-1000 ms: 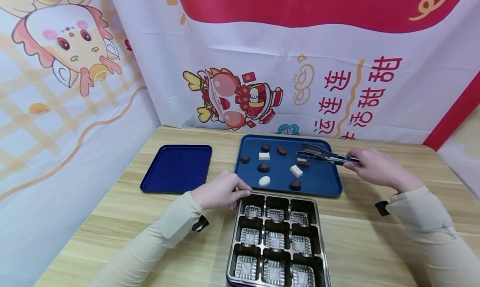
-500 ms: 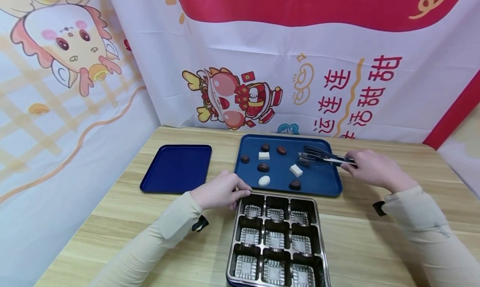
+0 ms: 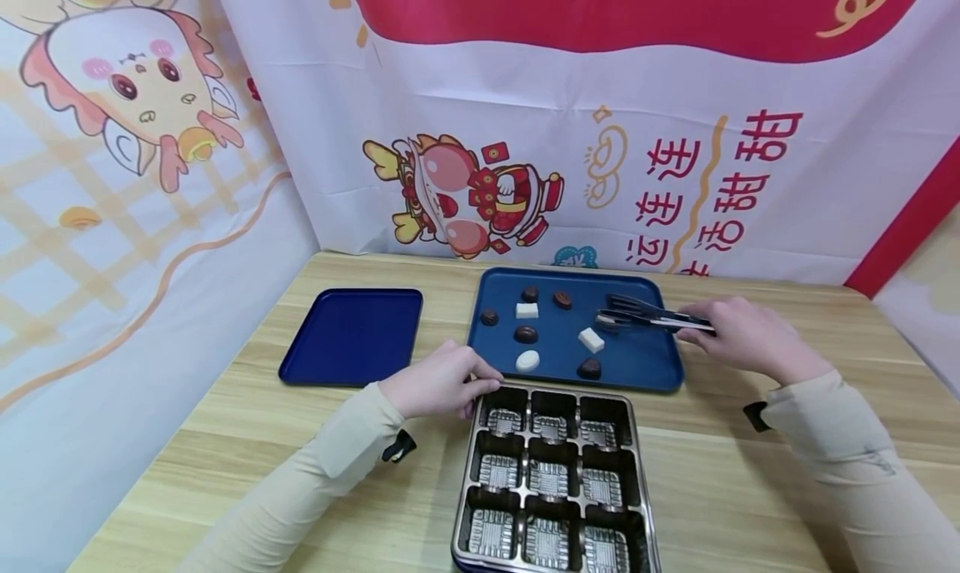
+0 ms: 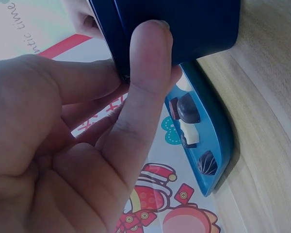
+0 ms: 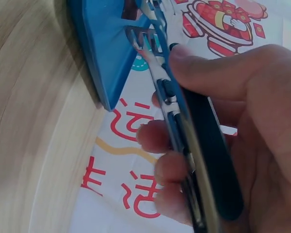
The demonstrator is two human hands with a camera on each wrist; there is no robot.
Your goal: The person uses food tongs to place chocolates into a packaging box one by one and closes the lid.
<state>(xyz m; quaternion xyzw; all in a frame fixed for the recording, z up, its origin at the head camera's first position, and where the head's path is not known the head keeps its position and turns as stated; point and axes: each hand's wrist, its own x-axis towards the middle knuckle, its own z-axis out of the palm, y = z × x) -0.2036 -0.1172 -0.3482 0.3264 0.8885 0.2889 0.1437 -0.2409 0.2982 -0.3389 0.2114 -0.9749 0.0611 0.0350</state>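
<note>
My left hand (image 3: 446, 381) pinches the far left corner of a dark blue box (image 4: 184, 29), which holds a brown plastic insert (image 3: 554, 444) with several compartments. The thumb presses the box's outer wall in the left wrist view. With my right hand (image 3: 742, 336) I grip dark-handled metal tongs (image 3: 660, 316) by their handles. Their toothed ends reach over the right part of a blue tray (image 3: 645, 373). A small pale piece (image 3: 604, 320) shows at the lower tong end; whether it is pinched is unclear. A white rectangular chocolate (image 3: 591, 340) lies just nearer to me.
Several brown and white chocolates lie on the blue tray, among them a dark oval one (image 3: 526, 335) and a white oval one (image 3: 527, 361). A darker blue square tray (image 3: 360, 336) sits to the left. Printed cloth (image 3: 315, 140) hangs behind the wooden table (image 3: 337, 506).
The tongs have turned and shifted slightly, their ends now covering the brown bar seen before. My right hand has edged left. The left hand keeps its hold on the box corner.
</note>
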